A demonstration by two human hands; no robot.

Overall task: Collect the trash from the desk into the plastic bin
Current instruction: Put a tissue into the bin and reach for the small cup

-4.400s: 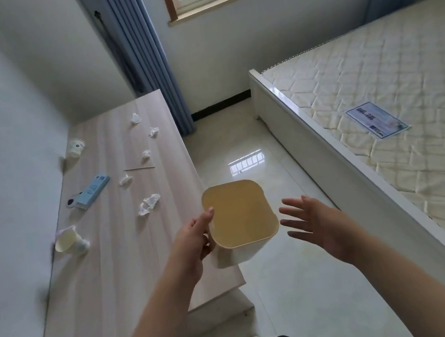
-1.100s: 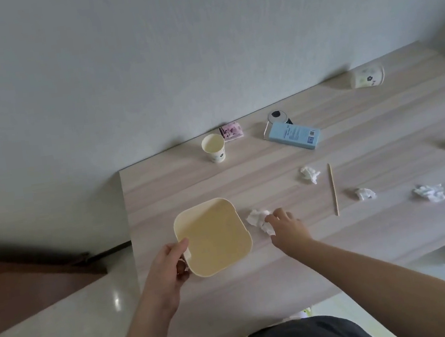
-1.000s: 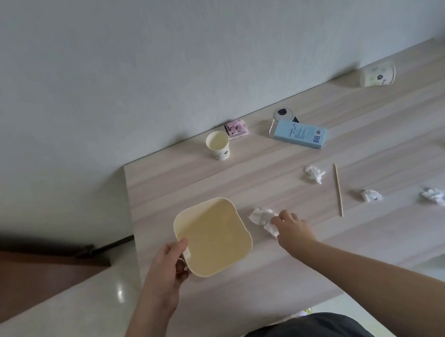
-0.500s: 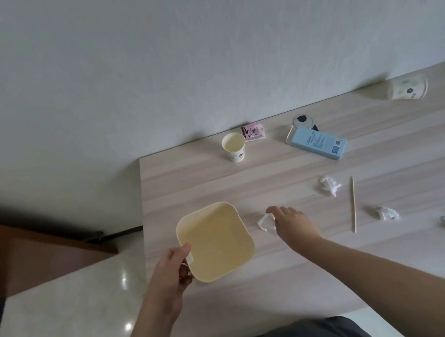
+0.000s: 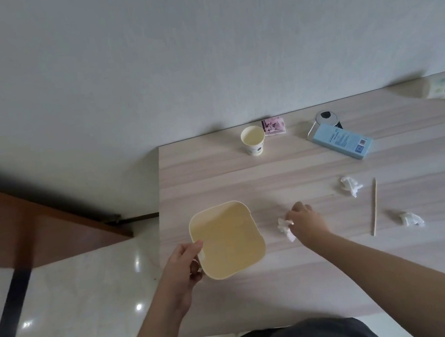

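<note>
Fingers of right hand (image 5: 307, 223) pinch crumpled tissue (image 5: 284, 228); left hand (image 5: 183, 271) grips upward-opening bin (image 5: 227, 239).

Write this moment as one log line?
left hand: holds bin | right hand: pinching tissue | bin: empty

Clear path: we see bare desk (image 5: 302, 280) between bin (image 5: 227, 239) and tissue-holding right hand (image 5: 307, 223).
Obstacles: skewer (image 5: 374, 206), crumpled tissue (image 5: 351, 186) further right.

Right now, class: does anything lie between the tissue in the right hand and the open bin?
Nothing visible does. The right hand pinches the crumpled tissue beside the plastic bin, with only bare desk between; the left hand holds the rim.
</note>
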